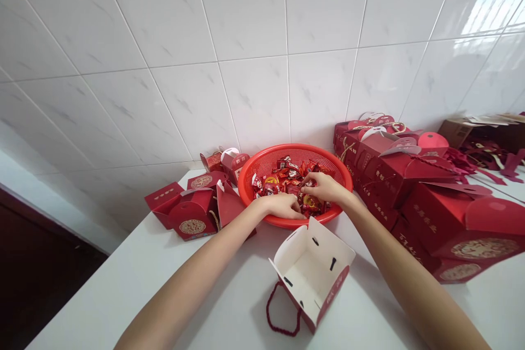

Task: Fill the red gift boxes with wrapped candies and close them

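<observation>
My left hand (284, 205) is down inside a red plastic colander (343, 167), its fingers bent together among red-wrapped candies (270, 185). What lies under those fingertips is hidden. In the same colander, my right hand (324, 187) has thumb and fingers curled over a wrapped candy near the middle of the heap. In front of the colander, between my forearms, stands an unfolded red gift box (311, 273) with its top open. Its white inside shows dark slots and knots, with no candy in it. A dark red rope handle (283, 331) loops onto the table at its left.
Several red gift boxes (192, 213) with gold emblems sit left of the colander. A stacked row of closed red boxes (426, 175) runs along the right. Behind it, a brown carton (455, 134) holds dark red pieces. The white table (135, 284) meets a tiled wall (254, 98).
</observation>
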Motion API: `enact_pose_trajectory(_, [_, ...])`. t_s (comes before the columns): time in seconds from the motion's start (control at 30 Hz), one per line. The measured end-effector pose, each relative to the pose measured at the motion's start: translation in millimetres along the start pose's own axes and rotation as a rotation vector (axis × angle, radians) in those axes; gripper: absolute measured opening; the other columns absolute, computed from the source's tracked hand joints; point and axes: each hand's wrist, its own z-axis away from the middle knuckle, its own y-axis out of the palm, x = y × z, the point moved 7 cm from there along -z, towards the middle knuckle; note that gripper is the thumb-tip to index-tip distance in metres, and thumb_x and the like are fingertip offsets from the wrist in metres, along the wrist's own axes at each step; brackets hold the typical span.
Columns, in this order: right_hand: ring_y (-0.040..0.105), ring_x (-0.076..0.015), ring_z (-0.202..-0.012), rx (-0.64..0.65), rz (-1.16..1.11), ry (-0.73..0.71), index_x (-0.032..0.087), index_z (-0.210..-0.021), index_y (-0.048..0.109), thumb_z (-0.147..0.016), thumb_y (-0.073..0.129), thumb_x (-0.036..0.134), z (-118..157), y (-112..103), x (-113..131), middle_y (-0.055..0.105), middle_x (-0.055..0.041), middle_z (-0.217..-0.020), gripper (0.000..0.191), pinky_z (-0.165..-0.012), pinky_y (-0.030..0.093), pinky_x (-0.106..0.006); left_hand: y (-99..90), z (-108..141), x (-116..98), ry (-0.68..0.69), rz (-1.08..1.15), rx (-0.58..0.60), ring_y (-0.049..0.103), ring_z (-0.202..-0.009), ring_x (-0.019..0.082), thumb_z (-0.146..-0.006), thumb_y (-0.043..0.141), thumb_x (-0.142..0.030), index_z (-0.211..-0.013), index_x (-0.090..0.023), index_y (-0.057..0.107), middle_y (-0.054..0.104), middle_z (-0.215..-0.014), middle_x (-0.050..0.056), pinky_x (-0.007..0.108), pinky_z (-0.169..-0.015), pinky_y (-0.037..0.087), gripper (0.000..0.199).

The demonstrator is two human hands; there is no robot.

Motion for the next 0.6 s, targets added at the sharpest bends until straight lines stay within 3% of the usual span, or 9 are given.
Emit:
enact_pose_trajectory(0.13, [0.068,-0.0227,-0.088,-0.054,-0.01,-0.006,0.018,-0.091,0.071,-0.082,0.067,0.023,0.8,-4.6,1.3,0.075,-0.0079,-0.098,0.012,-0.072,0.046,-0.027,2.1,-3.0,-1.9,0.072,0.084,0.015,0.065,-0.113,0.026,-0.093,0.051,-0.041,-0.125,-0.017,0.068,0.068,-0.131,0.008,0.032,-0.098,0.046,0.043])
enact_pose_trajectory(0.27, [0.068,-0.0221,-0.09,-0.061,-0.041,-0.02,0.018,-0.094,0.071,-0.081,0.068,0.025,-1.5,-3.9,0.9,0.074,-0.0075,-0.101,0.015,-0.075,0.046,-0.027,3.4,-3.6,-3.8,0.11,0.087,0.044,0.055,-0.13,0.025,-0.093,0.052,-0.032,-0.138,-0.022,0.058,0.056,-0.147,0.005,0.032,-0.108,0.039,0.046])
enact_pose_trajectory(0.33, [0.068,-0.0221,-0.091,-0.063,-0.064,-0.03,0.018,-0.094,0.071,-0.08,0.069,0.025,-2.8,-3.3,0.2,0.074,-0.0071,-0.101,0.015,-0.075,0.046,-0.027,3.1,-2.9,-3.7,0.101,0.05,0.047,0.06,-0.122,0.024,-0.092,0.053,-0.028,-0.131,-0.023,0.062,0.062,-0.14,0.005,0.03,-0.101,0.043,0.041])
enact_pose_trajectory(0.47, [0.067,-0.0212,-0.086,-0.076,-0.131,-0.056,0.018,-0.09,0.071,-0.079,0.069,0.025,-5.2,-3.5,-1.5,0.074,-0.0054,-0.091,0.013,-0.073,0.045,-0.028,-2.6,-1.5,1.2,0.012,0.01,-0.032,0.065,-0.084,0.021,-0.088,0.056,-0.027,-0.094,-0.018,0.068,0.074,-0.096,0.005,0.027,-0.071,0.045,0.017])
enact_pose_trajectory(0.6, [0.066,-0.0184,-0.083,-0.083,-0.25,-0.104,0.016,-0.086,0.07,-0.082,0.064,0.024,-7.6,-5.1,-0.8,0.073,-0.0048,-0.088,0.011,-0.074,0.047,-0.027,-19.6,1.5,6.2,-0.042,0.13,-0.282,0.06,-0.076,0.019,-0.09,0.05,-0.032,-0.081,-0.018,0.057,0.068,-0.084,0.003,0.027,-0.064,0.041,0.018])
